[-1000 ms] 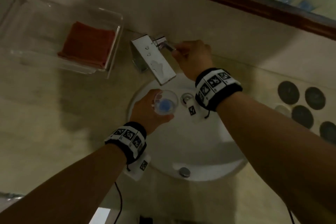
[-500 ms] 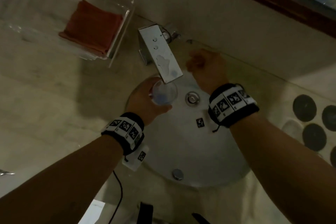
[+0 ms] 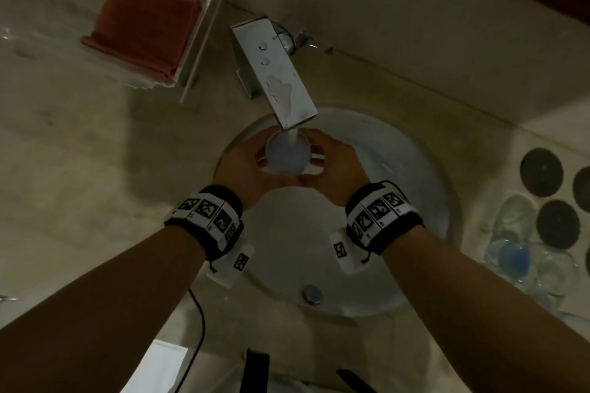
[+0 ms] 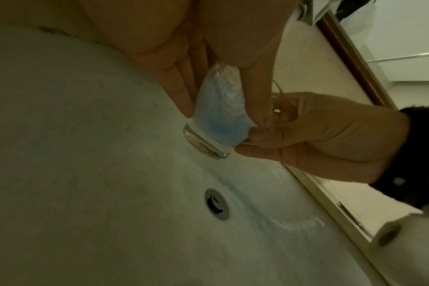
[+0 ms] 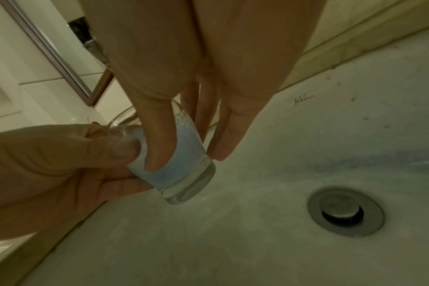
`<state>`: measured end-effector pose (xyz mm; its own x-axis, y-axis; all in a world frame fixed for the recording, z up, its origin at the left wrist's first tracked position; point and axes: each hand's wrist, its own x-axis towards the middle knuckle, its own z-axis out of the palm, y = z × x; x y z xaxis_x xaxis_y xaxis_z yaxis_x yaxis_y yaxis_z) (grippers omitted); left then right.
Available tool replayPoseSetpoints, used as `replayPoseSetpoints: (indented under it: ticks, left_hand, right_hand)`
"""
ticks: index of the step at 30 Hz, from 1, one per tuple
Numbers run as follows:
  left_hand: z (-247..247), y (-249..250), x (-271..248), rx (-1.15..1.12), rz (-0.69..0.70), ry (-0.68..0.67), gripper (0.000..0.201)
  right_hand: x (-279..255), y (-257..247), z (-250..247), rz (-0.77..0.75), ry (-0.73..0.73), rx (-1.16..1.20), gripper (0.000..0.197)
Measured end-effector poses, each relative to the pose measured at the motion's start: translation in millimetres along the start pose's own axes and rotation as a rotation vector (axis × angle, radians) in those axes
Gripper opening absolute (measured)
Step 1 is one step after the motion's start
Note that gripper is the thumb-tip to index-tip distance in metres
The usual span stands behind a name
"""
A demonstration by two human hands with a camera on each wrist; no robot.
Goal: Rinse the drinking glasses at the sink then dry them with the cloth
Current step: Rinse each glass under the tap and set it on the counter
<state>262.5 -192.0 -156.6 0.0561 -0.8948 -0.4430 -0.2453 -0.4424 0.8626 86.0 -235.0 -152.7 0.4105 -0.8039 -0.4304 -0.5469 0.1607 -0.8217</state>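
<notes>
Under the tap [image 3: 274, 70], above the sink [image 3: 399, 169], one glass [image 3: 287, 155] is held mouth-up in the running stream, cloudy with bluish water. The left hand [image 3: 242, 169] has its grip closed round one side of the glass; the right hand [image 3: 332, 166] grips the opposite side, fingers and thumb on the wall. Step in hand, by judgement: rinsing, first stage of the task. More glasses [image 3: 523, 252] stand on the table right of the sink; the red cloth [image 3: 143, 32] lies folded in a clear tray [image 3: 210, 9] left of the tap. Next move likely requires tipping the water out over the sink, then reaching for the cloth; wet glass calls for firm hold.
</notes>
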Motion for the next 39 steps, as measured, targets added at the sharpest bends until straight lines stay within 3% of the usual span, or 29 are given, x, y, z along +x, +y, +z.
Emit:
replayPoseSetpoints:
  ticks: [8,11,13,15,16,21,28,31,33,36,39]
  left_hand:
    - [-6,-9,6,0.031,-0.030,-0.040,0.077]
    - [-3,-12,8,-0.028,-0.105,-0.044,0.046]
    - [-1,-9,9,-0.107,-0.249,-0.074,0.026]
    - [3,-8,10,-0.155,-0.399,-0.103,0.031]
    - [5,-8,11,-0.140,-0.453,-0.107,0.038]
    - [11,-16,13,-0.137,-0.572,-0.084,0.049]
    - [11,-11,24,-0.213,-0.598,-0.071,0.051]
    - [9,-7,25,-0.309,-0.498,-0.035,0.033]
    - [9,-3,25,-0.351,-0.432,-0.008,0.024]
    - [9,1,25,-0.362,-0.407,-0.003,0.030]
    - [9,2,24,-0.372,-0.398,-0.036,0.022]
  right_hand:
    - [5,14,3,0.026,-0.024,0.066,0.077]
    - [8,21,3,0.130,-0.044,0.066,0.076]
    - [8,26,4,0.207,-0.062,0.017,0.068]
    - [7,28,8,0.267,-0.062,0.006,0.055]
    - [6,29,11,0.303,-0.069,0.034,0.058]
    - [5,25,18,0.482,-0.056,0.132,0.056]
    - [14,19,17,0.460,-0.005,0.118,0.063]
    - [16,16,16,0.365,0.074,0.106,0.082]
    - [17,13,15,0.325,0.112,0.096,0.077]
    - [18,9,14,0.331,0.126,0.119,0.077]
    - [19,11,16,0.363,0.111,0.144,0.076]
